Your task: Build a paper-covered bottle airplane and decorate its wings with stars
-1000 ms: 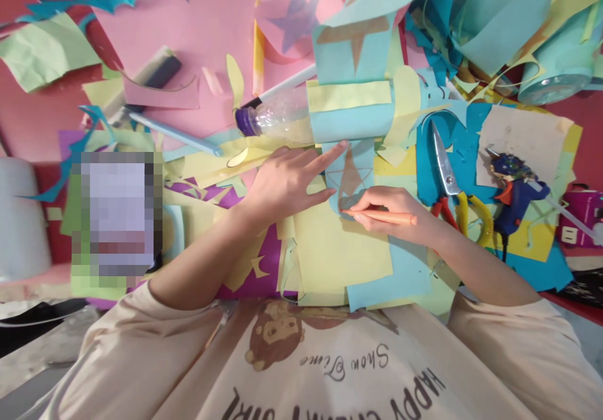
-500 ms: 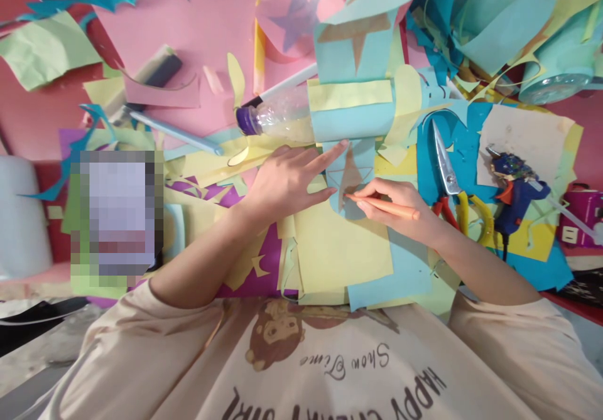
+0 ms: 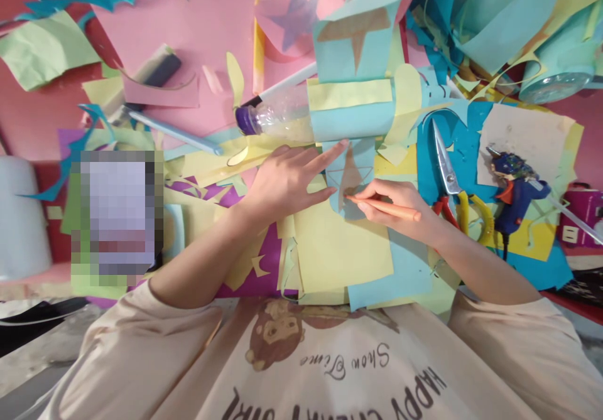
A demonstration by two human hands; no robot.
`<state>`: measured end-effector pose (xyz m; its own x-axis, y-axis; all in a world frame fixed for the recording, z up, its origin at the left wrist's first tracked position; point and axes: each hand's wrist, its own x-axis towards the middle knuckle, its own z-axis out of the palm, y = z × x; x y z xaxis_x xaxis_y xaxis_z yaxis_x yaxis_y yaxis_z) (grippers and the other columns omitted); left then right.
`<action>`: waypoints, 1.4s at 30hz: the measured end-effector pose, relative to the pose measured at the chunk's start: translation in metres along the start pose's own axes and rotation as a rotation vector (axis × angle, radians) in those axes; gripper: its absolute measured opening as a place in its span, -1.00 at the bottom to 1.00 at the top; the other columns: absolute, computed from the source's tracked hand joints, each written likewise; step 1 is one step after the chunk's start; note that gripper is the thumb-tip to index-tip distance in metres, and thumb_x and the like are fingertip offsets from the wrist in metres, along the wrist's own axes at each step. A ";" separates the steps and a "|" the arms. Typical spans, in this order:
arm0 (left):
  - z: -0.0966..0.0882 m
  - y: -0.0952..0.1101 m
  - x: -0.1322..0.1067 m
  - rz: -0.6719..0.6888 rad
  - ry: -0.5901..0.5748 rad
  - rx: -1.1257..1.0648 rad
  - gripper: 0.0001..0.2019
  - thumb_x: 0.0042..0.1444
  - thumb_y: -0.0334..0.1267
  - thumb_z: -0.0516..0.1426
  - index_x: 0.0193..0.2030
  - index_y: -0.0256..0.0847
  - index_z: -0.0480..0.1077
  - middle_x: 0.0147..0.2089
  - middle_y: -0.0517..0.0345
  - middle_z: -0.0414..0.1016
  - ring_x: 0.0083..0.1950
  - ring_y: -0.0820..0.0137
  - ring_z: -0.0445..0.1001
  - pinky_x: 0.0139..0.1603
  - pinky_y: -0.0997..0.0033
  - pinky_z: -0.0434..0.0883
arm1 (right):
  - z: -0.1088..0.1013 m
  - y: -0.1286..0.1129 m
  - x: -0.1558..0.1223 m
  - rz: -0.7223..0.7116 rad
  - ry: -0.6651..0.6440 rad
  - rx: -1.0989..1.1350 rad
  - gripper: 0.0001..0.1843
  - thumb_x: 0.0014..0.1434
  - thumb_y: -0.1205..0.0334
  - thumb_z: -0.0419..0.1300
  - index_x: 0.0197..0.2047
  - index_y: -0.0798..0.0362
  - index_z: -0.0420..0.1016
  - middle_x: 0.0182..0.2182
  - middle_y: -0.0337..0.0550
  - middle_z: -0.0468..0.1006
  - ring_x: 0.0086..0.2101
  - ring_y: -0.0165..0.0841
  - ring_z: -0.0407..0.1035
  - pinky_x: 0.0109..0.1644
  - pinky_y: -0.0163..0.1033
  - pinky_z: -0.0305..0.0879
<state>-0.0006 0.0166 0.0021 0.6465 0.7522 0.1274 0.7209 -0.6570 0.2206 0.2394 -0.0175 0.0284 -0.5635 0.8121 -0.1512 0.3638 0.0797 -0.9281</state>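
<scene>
Your left hand (image 3: 287,178) lies palm down, fingers loosely spread, 1 fingertip on the blue paper (image 3: 366,156). Your right hand's (image 3: 396,199) fingers pinch an orange pen (image 3: 393,208), its tip at the paper's drawn star (image 3: 350,175). From that hand, the bottle (image 3: 282,118) lies at 10 o'clock, scissors (image 3: 445,162) at 2, glue gun (image 3: 516,203) at 3, on the paper-strewn red tabletop (image 3: 28,109).

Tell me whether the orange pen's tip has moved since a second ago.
Yes: the tip of the orange pen has shifted slightly away from the person's body, up the picture, closer to the bottle, which lies where it was.
</scene>
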 end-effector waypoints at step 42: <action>-0.002 0.001 0.001 -0.016 -0.031 0.000 -0.40 0.24 -0.06 0.08 0.38 -0.17 0.14 -0.38 0.16 0.42 -0.36 0.32 0.40 -0.28 0.36 0.32 | -0.002 0.001 -0.002 0.030 -0.010 0.012 -0.83 0.21 0.17 0.25 -0.33 0.11 0.47 -0.52 -0.33 0.42 -0.52 -0.57 0.20 -0.46 -0.39 0.10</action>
<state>-0.0002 0.0167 0.0042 0.6423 0.7607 0.0934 0.7313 -0.6448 0.2223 0.2422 -0.0174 0.0284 -0.5598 0.8082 -0.1829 0.3723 0.0482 -0.9269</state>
